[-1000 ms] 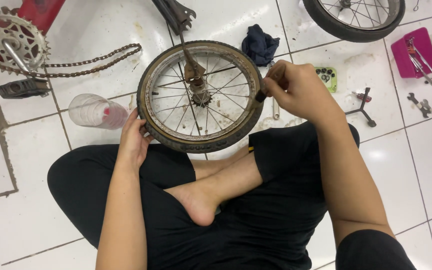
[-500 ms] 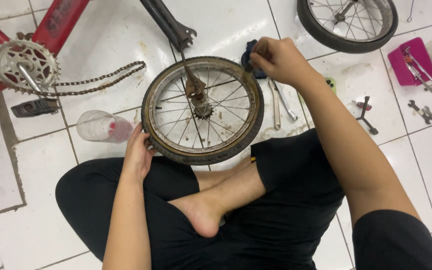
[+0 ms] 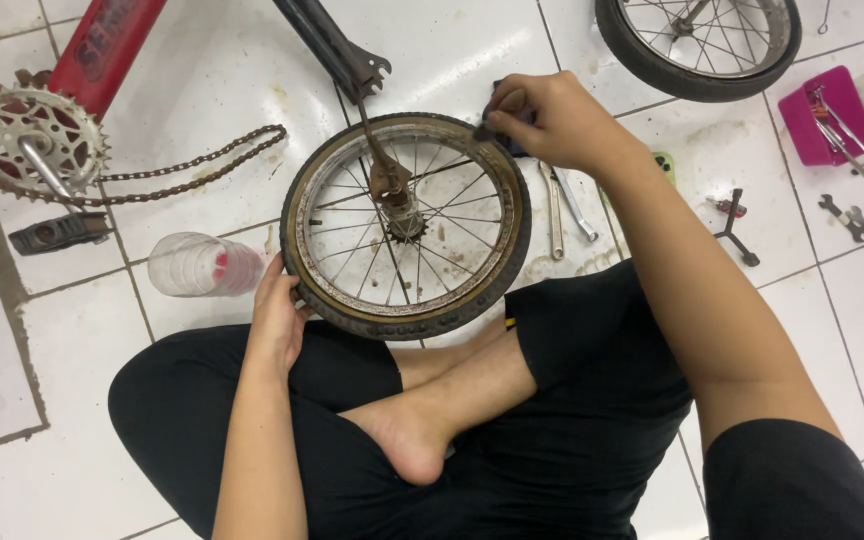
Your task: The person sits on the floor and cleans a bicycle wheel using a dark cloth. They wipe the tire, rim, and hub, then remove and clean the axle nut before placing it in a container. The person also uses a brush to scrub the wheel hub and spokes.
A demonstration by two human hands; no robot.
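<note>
Right hand (image 3: 552,122) has travelled from the wheel's right edge up to the top rim, fingers pinching a dark cloth (image 3: 505,118). Left hand (image 3: 277,320) still grips the small wheel (image 3: 407,225), mid-frame on the floor.

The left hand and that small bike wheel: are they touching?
Touching. The head view shows the left hand pressed against the tyre of the small wheel at its lower left edge.

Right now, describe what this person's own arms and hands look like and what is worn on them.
Both forearms are bare. The right arm shows the edge of a short black sleeve at the upper arm; no sleeve shows on the left arm. The left hand and right hand wear no gloves, and no watch, ring or bracelet is visible on them.
</note>
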